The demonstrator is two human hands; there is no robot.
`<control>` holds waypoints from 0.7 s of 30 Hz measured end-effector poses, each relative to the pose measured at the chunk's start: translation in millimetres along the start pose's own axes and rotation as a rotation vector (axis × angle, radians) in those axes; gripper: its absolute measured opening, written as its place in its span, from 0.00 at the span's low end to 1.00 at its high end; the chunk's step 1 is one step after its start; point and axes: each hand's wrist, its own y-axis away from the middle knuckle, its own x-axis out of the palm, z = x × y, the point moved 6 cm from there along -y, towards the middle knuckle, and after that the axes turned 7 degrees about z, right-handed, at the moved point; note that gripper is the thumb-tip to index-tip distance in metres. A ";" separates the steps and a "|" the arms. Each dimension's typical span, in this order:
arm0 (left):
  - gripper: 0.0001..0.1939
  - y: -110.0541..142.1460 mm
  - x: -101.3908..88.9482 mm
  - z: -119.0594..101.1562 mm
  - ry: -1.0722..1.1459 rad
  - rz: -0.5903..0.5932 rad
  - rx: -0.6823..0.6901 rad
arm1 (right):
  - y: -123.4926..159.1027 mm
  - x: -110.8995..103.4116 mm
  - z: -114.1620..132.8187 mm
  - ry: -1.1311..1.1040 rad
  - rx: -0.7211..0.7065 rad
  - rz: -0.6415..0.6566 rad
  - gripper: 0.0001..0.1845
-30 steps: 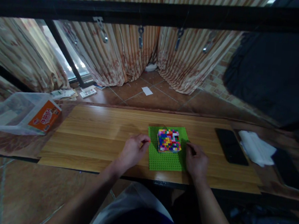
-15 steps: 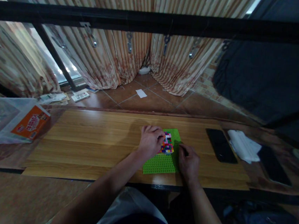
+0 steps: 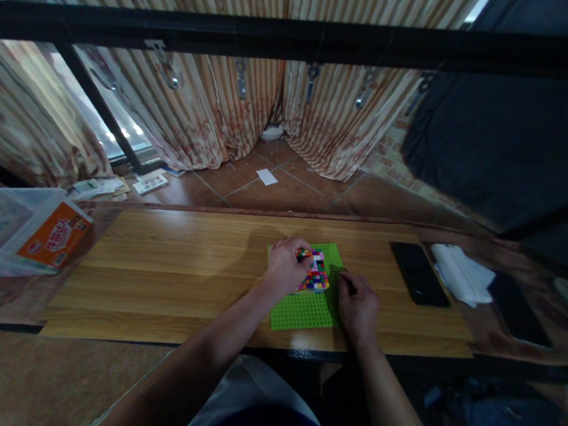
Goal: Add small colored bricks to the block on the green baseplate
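A green studded baseplate [image 3: 304, 312] lies on the wooden tabletop [image 3: 183, 263] near its front edge. On it stands a square block of many-coloured small bricks [image 3: 316, 274]. My left hand [image 3: 286, 267] covers the block's left part, with thumb and fingers pinched on a small brick at its top edge. My right hand [image 3: 358, 307] rests on the baseplate's right edge, fingers curled and pressing down beside the block.
A black phone [image 3: 419, 274] and a folded white cloth [image 3: 461, 274] lie at the right, with another dark slab [image 3: 521, 301] beyond. A clear plastic bag holding an orange box [image 3: 53, 234] sits at the left. A black bar [image 3: 301, 37] crosses overhead before curtains.
My left hand moved from the table left of the baseplate onto the brick block and pinched a brick at its top. The right hand stayed at the plate's right edge.
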 end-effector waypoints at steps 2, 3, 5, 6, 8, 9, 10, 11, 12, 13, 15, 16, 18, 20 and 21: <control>0.10 -2.6 5.4 8.5 0.146 0.032 -0.055 | -0.2 -0.1 -0.5 0.011 -0.002 -0.009 0.18; 0.10 -4.2 8.2 13.0 0.218 0.050 -0.088 | -0.3 0.1 -0.8 0.017 -0.003 -0.011 0.18; 0.12 -7.1 13.4 21.3 0.332 0.081 -0.158 | -0.4 0.9 -1.9 0.022 -0.001 -0.010 0.18; 0.13 -8.3 15.6 24.7 0.375 0.095 -0.192 | -0.4 1.3 -2.5 0.023 0.001 -0.009 0.18; 0.14 -9.6 19.3 29.5 0.450 0.115 -0.245 | -0.2 1.6 -3.1 0.022 0.002 -0.010 0.18; 0.14 -9.7 20.9 30.9 0.487 0.122 -0.265 | -0.1 1.7 -3.0 0.022 -0.001 -0.011 0.18; 0.14 -9.8 22.3 31.7 0.522 0.127 -0.279 | 0.0 1.6 -2.8 0.024 -0.004 -0.012 0.18; 0.14 -9.7 23.4 32.1 0.549 0.129 -0.290 | 0.1 1.6 -2.4 0.026 -0.007 -0.013 0.18; 0.14 -9.6 24.2 32.1 0.567 0.128 -0.296 | 0.1 1.5 -2.1 0.028 -0.009 -0.013 0.18; 0.14 -9.7 24.8 32.1 0.575 0.126 -0.300 | 0.2 1.5 -1.8 0.031 -0.009 -0.012 0.18; 0.13 -9.8 25.3 31.9 0.570 0.117 -0.298 | 0.2 1.7 -1.6 0.034 -0.008 -0.010 0.18; 0.13 -9.7 25.2 32.1 0.567 0.112 -0.295 | 0.1 1.8 -1.5 0.032 -0.008 -0.010 0.18; 0.14 -7.9 24.4 33.4 0.559 0.102 -0.284 | -0.1 1.9 -1.6 0.023 -0.008 -0.009 0.19; 0.19 -3.2 21.0 35.5 0.566 0.066 -0.239 | -0.2 1.6 -1.8 0.017 -0.004 -0.013 0.19; 0.23 0.8 18.4 36.9 0.574 0.039 -0.206 | -0.2 1.4 -1.6 0.017 -0.002 -0.015 0.19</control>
